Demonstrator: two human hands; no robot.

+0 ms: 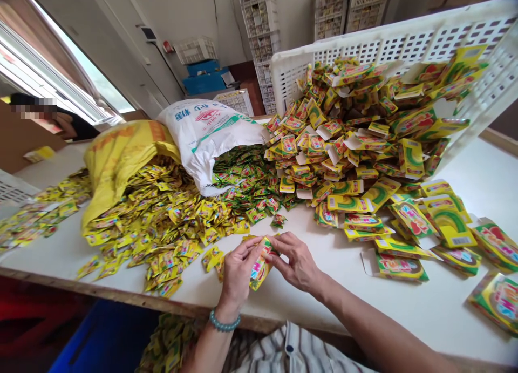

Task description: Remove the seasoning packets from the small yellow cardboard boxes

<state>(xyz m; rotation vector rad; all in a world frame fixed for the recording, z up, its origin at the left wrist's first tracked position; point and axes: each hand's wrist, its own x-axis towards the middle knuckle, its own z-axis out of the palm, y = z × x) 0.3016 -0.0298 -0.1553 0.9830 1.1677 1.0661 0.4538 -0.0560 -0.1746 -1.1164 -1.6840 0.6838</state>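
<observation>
A small yellow and green printed box [259, 273] is held between both hands near the table's front edge. My left hand [238, 270], with a bead bracelet at the wrist, is closed on the box's left side. My right hand [295, 259] pinches its upper right end. Just left of the hands lie a few yellow packets [212, 257]. Beyond them, yellow packets [162, 205] spill from a yellow sack [121, 151], and green packets [246, 170] spill from a white sack [218, 124]. Many similar boxes [348, 146] are heaped on the right.
A white perforated crate [295, 76] lies tipped behind the boxes. Loose boxes [400, 268] reach the right side of the white table [194, 286]. Below the front edge are a blue container [105, 340] and more boxes. Another person [68, 122] is at the far left; stacked crates [263, 38] stand behind.
</observation>
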